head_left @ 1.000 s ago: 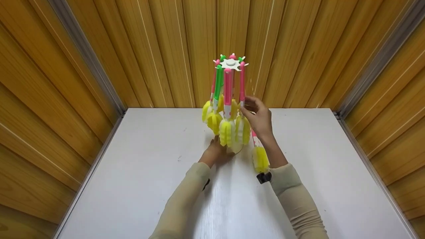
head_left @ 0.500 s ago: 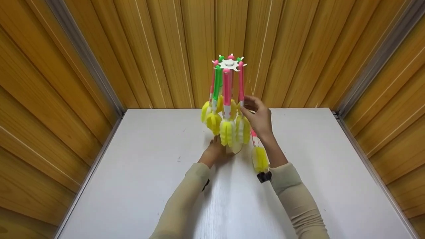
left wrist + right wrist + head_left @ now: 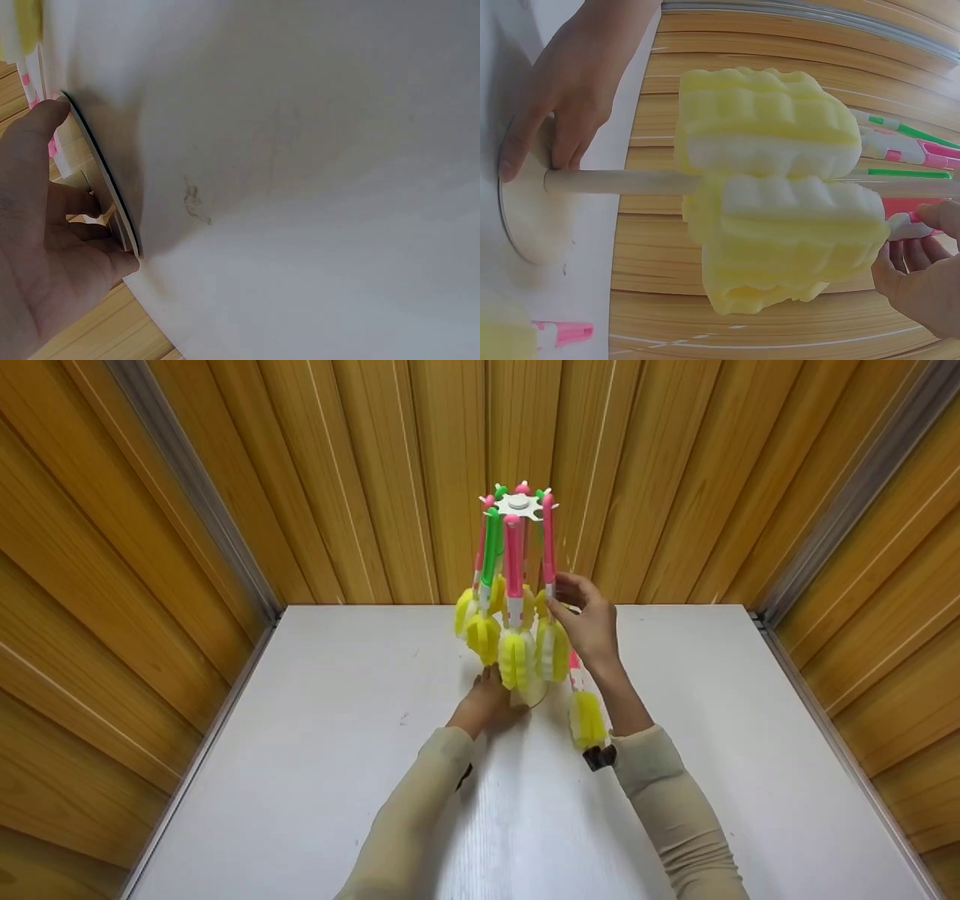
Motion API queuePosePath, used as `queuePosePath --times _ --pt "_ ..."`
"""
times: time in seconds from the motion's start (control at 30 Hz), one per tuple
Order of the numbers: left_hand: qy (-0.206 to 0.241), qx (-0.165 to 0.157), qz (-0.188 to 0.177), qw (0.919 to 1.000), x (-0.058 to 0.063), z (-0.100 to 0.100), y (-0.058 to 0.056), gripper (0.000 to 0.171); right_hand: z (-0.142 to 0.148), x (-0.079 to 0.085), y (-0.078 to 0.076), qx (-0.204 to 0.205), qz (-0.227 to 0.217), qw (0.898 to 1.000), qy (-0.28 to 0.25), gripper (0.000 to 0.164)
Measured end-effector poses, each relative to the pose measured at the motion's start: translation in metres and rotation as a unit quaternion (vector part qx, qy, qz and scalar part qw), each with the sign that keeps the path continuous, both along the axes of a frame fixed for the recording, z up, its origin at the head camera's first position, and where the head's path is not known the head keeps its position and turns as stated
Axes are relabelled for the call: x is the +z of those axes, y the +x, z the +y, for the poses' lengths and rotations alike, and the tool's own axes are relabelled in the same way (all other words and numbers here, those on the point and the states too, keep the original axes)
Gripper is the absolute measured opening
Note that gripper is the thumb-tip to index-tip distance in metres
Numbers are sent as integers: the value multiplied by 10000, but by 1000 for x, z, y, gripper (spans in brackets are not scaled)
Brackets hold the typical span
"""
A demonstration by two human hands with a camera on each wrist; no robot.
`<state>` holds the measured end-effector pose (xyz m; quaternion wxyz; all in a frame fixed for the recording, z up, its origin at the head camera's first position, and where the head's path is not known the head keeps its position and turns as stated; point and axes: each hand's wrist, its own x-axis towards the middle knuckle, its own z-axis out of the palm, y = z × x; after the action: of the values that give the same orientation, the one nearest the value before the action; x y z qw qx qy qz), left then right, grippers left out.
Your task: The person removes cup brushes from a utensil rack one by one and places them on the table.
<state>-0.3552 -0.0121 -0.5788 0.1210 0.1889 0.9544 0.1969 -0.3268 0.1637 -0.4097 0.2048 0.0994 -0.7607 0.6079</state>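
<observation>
In the head view, the pole of the white plastic stand with a star-shaped top [image 3: 518,504] is mostly hidden behind pink- and green-handled brushes with ribbed yellow-and-white sponge heads [image 3: 514,559]; those beyond the pole are partly covered by nearer ones; the stand's round, pale base [image 3: 536,695] is largely hidden by sponge heads and the bare left hand [image 3: 484,705]; right of the stand, the loose pink-handled brush with a yellow sponge head [image 3: 588,720] has its upper end behind the bare right hand [image 3: 589,622]; on the stand's near side, both beige fabric sleeves [image 3: 409,817] run off the bottom edge; in the right wrist view, the stand's top lies beyond the right edge.
</observation>
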Motion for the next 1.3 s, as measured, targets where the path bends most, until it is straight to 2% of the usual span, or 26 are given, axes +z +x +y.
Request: queuePosePath --times 0.1,0.23,0.47,0.63,0.8,1.03,1.3 --pt "-57 8 41 10000 -1 1 -2 88 0 1 -1 -18 -48 10000 9 39" --pt "-365 -21 99 9993 -2 2 -3 87 1 1 -1 -73 -142 9999 20 41" --pt "-706 -171 249 9970 0 2 -1 89 6 2 0 -105 -256 9996 -74 42" --pt "-699 -179 278 9970 0 1 0 85 10 3 3 -86 -123 9998 -112 41" --pt "-959 -310 387 9942 0 2 0 79 13 2 6 -143 -43 9999 -46 40" --pt "-835 -157 230 9961 -3 3 -3 84 17 -1 7 -182 -90 9998 71 41" --pt "-609 -93 263 9978 -3 2 -2 88 19 -5 6 -157 -84 9998 -88 39"
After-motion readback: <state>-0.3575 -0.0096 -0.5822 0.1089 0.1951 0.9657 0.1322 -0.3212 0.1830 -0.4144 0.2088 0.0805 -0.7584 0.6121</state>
